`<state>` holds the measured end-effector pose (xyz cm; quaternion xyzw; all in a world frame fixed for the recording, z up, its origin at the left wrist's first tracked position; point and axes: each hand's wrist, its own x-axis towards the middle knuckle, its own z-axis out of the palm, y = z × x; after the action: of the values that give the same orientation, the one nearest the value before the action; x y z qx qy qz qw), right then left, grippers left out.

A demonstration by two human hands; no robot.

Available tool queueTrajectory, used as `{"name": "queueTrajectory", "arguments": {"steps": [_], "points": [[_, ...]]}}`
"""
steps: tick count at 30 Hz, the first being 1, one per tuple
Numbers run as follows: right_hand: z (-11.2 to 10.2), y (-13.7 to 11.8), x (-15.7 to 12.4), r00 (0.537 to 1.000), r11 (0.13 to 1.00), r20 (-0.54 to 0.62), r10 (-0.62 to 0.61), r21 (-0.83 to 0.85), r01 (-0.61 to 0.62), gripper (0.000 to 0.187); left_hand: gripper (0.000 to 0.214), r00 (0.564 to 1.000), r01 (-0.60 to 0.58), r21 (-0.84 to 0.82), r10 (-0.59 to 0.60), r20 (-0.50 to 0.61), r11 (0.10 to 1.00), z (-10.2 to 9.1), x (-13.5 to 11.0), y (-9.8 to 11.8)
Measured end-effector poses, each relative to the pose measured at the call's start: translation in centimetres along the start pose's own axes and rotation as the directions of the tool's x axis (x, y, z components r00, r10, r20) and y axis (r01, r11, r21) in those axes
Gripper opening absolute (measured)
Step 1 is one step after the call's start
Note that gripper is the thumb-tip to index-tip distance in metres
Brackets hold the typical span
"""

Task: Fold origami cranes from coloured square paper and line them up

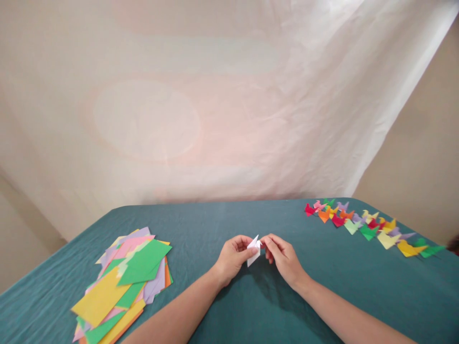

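Observation:
My left hand (234, 257) and my right hand (283, 257) meet over the middle of the table, both pinching a small folded white paper piece (254, 250). The left fingers grip its lower left side. My right fingertips pinch its upper right corner. The paper is held just above the teal tablecloth (215, 220).
A loose pile of coloured paper sheets (124, 282), green, yellow, pink, lilac and orange, lies at the front left. A row of several small folded paper figures (369, 224) in mixed colours runs along the far right edge. A white cloth backdrop (215, 95) hangs behind the table.

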<state>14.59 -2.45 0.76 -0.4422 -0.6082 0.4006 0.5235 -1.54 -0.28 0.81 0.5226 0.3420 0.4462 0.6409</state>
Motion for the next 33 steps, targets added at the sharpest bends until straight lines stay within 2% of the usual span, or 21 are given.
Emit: {"name": "queueTrajectory", "arguments": {"steps": [5, 12, 16, 19, 29, 33], "points": [[0.13, 0.03, -0.17, 0.999, 1.0, 0.031, 0.004, -0.007, -0.003, 0.023, 0.03, 1.0, -0.021, -0.016, 0.021, 0.007, 1.0, -0.05, -0.03, 0.0], [0.24, 0.21, -0.25, 1.0, 0.998, -0.016, -0.012, -0.064, 0.011, 0.021, 0.033, 1.0, -0.005, -0.008, 0.005, -0.005, 1.0, 0.0, 0.0, 0.16], [0.29, -0.04, -0.15, 0.998, 0.999, 0.054, 0.018, -0.03, -0.017, 0.023, 0.034, 0.999, -0.017, 0.003, 0.018, -0.034, 1.0, 0.04, 0.03, 0.17], [0.43, 0.08, -0.12, 0.996, 0.995, 0.085, 0.033, -0.094, -0.025, 0.024, 0.034, 0.998, -0.025, -0.009, 0.025, -0.059, 1.0, 0.05, 0.06, 0.11], [0.26, 0.68, 0.16, 0.999, 0.985, 0.035, 0.039, -0.17, -0.032, 0.029, 0.045, 0.996, 0.03, -0.094, -0.037, -0.078, 0.995, 0.18, 0.05, 0.13], [0.11, 0.43, 0.26, 0.999, 0.983, 0.028, 0.047, -0.179, -0.041, 0.029, 0.048, 0.995, 0.045, -0.073, -0.051, -0.089, 0.996, -0.01, 0.16, -0.29]]}}
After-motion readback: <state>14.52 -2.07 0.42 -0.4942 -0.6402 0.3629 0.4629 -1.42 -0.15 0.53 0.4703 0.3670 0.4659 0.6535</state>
